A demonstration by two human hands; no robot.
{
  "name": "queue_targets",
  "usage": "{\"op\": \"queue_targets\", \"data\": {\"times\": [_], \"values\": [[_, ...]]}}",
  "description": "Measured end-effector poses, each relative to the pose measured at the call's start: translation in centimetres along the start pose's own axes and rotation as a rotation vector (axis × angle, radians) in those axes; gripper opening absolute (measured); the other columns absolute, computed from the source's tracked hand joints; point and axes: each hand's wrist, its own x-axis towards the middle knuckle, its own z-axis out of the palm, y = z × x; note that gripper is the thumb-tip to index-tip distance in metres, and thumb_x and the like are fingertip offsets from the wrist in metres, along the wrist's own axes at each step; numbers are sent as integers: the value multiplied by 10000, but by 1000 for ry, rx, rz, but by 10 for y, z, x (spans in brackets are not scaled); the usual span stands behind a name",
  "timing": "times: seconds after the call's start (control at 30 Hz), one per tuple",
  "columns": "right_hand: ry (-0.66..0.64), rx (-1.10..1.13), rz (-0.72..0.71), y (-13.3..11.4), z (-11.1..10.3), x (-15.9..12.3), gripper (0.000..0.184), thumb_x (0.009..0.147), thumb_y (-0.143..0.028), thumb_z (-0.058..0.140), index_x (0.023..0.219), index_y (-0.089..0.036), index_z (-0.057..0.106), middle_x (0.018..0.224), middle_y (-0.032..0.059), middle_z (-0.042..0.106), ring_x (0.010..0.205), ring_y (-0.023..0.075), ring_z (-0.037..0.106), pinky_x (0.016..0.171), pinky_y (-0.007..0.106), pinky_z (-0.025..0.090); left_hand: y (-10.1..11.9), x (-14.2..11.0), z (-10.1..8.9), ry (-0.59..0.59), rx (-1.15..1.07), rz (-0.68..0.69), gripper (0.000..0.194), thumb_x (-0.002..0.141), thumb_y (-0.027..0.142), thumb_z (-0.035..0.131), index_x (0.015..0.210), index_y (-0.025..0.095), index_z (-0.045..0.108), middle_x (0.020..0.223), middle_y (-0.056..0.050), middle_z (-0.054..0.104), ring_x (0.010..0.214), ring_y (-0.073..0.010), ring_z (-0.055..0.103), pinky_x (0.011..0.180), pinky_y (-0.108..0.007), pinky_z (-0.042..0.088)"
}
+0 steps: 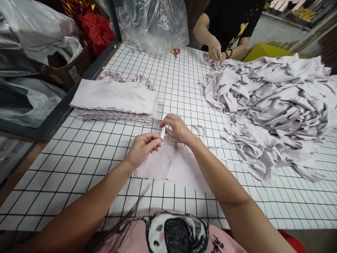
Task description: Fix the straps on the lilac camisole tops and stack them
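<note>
A pale pink fabric piece [168, 165], a garment with straps by its look, lies flat on the grid-patterned table in front of me. Over its far edge, my left hand [143, 147] pinches the lower end of a short white strap [163, 133] between thumb and fingers. My right hand [177, 129] has its fingers closed around the upper end of that same strap. A loose thin strap [201, 130] curls on the table just right of my right wrist. My right forearm hides part of the fabric's right side.
Beyond my left hand stands a neat stack of folded pale garments [116, 95]. A large crumpled heap of the same fabric [276, 98] covers the right side. Small scissors [175, 52] lie near a clear plastic bag [155, 24]. Opposite, another person's hands [216, 52] handle fabric.
</note>
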Motion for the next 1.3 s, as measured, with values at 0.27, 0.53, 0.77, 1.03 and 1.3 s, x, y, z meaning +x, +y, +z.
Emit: {"op": "queue_targets", "data": {"times": [0.27,0.53,0.77,1.03,1.3], "values": [[150,-58,55,46,3,46,281,896,-461,592,914,-190,662,911,57,540,876,194,494,761,312,372,-1,-6,8,-112,72,-149,182,773,343,673,731,168,650,689,-18,636,560,-102,556,483,-204,364],[-132,-136,198,60,6,58,617,667,-559,780,1109,-162,613,980,79,561,901,217,519,783,341,414,-12,-1,14,-14,101,-317,300,741,452,703,758,162,626,707,-21,660,511,-118,618,405,-183,329],[-146,65,105,37,-41,5,412,841,-299,646,1242,-238,578,1149,95,578,1087,248,521,951,444,427,-13,1,14,6,103,-314,290,762,446,692,787,165,626,709,-18,668,496,-119,629,435,-196,399],[-308,252,-74,-18,-13,-35,263,989,-364,431,1080,-235,641,972,36,691,958,194,562,932,413,393,-10,-4,14,-38,338,-79,208,836,354,588,869,166,671,654,5,626,437,-88,533,462,-227,457],[-170,272,87,-4,-16,-54,125,926,-272,552,915,-178,634,880,50,654,871,175,552,789,318,430,-23,5,10,-39,912,517,122,874,197,542,893,181,661,872,-42,652,846,-188,562,790,-340,469]]}}
